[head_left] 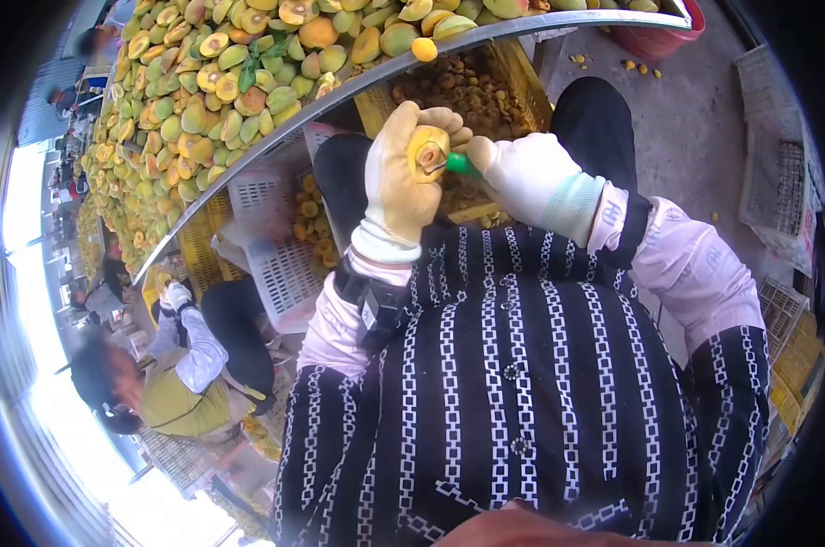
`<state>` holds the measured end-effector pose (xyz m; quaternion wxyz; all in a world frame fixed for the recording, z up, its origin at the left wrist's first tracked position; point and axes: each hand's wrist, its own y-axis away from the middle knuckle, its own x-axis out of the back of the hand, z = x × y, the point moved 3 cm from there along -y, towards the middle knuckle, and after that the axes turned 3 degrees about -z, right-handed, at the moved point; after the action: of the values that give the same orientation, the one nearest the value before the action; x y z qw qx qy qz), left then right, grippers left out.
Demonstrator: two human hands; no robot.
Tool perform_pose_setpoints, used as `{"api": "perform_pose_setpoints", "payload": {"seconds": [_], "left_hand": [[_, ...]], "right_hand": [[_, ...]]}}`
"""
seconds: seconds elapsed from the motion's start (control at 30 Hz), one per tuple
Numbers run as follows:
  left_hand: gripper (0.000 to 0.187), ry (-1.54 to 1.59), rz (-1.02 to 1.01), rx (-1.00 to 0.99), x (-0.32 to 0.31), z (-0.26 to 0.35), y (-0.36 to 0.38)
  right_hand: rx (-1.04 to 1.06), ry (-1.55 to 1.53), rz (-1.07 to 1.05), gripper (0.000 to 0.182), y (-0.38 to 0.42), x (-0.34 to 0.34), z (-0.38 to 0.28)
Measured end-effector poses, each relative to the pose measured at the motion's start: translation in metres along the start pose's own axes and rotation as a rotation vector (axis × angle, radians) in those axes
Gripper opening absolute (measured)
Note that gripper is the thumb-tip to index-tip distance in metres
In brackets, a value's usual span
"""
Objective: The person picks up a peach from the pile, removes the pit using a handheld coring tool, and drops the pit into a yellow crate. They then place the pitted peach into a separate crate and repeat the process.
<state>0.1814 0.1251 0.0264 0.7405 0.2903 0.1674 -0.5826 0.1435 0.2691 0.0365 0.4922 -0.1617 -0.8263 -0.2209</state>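
Observation:
My left hand (396, 178), in a stained work glove, is closed round a cut peach half (420, 168) with its brown pit facing up. In my gloved right hand (533, 179) is a green-handled pitting tool (460, 164). Its thin curved metal tip reaches the flesh right beside the pit, and most of the handle is hidden in the fist. Both hands are over my lap, above a yellow crate (522, 77) with brown pits and scraps in it. Just beyond, a single small orange-yellow fruit piece (423, 49) sits at the metal table rim (326, 108).
Peaches (193, 118), many halved, heap the table ahead and left. A white basket (271, 264) with yellow peach halves stands left of my knee. Another gloved person (189, 374) sits further left. A red tub (663, 41) and stacked crates (777, 173) are at right.

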Motion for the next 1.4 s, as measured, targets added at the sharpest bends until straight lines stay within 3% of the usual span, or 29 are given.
{"api": "perform_pose_setpoints", "payload": {"seconds": [0.07, 0.13, 0.27, 0.5, 0.6, 0.7, 0.77, 0.8, 0.83, 0.87, 0.9, 0.97, 1.03, 1.1, 1.17, 1.23, 1.27, 1.3, 1.4], "left_hand": [[0.036, 0.081, 0.081, 0.019, -0.006, -0.005, 0.002], [0.035, 0.209, 0.194, 0.002, -0.013, -0.007, 0.005], [0.035, 0.175, 0.184, -0.059, -0.011, -0.010, 0.006], [0.037, 0.232, 0.163, 0.036, -0.009, -0.007, -0.001], [0.038, 0.240, 0.120, 0.030, -0.005, -0.005, -0.005], [0.040, 0.303, -0.012, 0.081, -0.007, -0.007, -0.009], [0.035, 0.348, -0.050, -0.097, -0.020, -0.005, -0.009], [0.036, 0.200, -0.103, -0.231, -0.018, -0.008, -0.009], [0.037, 0.205, -0.059, -0.242, -0.018, -0.008, -0.009], [0.037, 0.299, -0.027, -0.167, -0.015, -0.008, -0.009], [0.038, 0.391, 0.007, -0.088, -0.009, -0.009, -0.008], [0.036, 0.549, 0.065, 0.019, 0.014, -0.024, -0.017], [0.035, 0.552, -0.053, 0.099, 0.022, -0.033, -0.010], [0.035, 0.611, -0.152, 0.117, 0.012, -0.020, -0.006], [0.040, 0.360, -0.204, -0.001, 0.015, -0.012, -0.007], [0.044, 0.283, -0.167, -0.063, 0.018, -0.004, -0.007], [0.046, 0.348, -0.225, -0.014, 0.022, 0.001, -0.007], [0.047, 0.411, -0.279, 0.034, 0.025, 0.005, -0.006], [0.050, 0.443, -0.106, 0.030, 0.033, 0.002, -0.004]], "right_hand": [[-0.003, -0.097, 0.156, 0.026, 0.005, -0.007, 0.001], [-0.001, -0.162, 0.185, 0.026, 0.005, -0.012, 0.000], [0.008, -0.338, 0.207, 0.027, 0.006, -0.016, 0.000], [0.005, -0.177, 0.193, 0.026, 0.005, -0.002, 0.002], [0.013, -0.562, 0.249, 0.026, 0.005, -0.006, 0.004], [-0.034, -0.721, 0.202, 0.026, 0.001, -0.014, 0.010], [-0.088, -0.725, 0.271, 0.025, -0.002, -0.013, 0.008], [-0.133, -0.680, 0.305, 0.025, -0.005, -0.013, 0.007], [-0.171, -0.633, 0.340, 0.026, -0.006, -0.011, 0.006], [-0.154, -0.458, 0.432, 0.026, -0.002, -0.007, 0.001], [-0.144, -0.450, 0.432, 0.026, -0.004, -0.006, 0.002], [-0.045, -0.492, 0.658, 0.028, -0.003, 0.002, 0.003], [-0.072, -0.812, 0.632, 0.039, -0.008, 0.010, 0.011], [-0.235, -0.859, 0.478, 0.042, -0.008, 0.013, 0.025], [-0.236, -0.777, 0.467, 0.042, -0.003, 0.014, 0.030], [-0.002, -0.678, 0.496, 0.041, 0.001, 0.007, 0.032], [-0.006, -0.735, 0.376, 0.040, 0.005, 0.011, 0.026], [0.089, -0.699, 0.444, 0.042, 0.004, 0.008, 0.025], [0.133, -0.679, 0.462, 0.045, 0.008, 0.002, 0.014]]}}
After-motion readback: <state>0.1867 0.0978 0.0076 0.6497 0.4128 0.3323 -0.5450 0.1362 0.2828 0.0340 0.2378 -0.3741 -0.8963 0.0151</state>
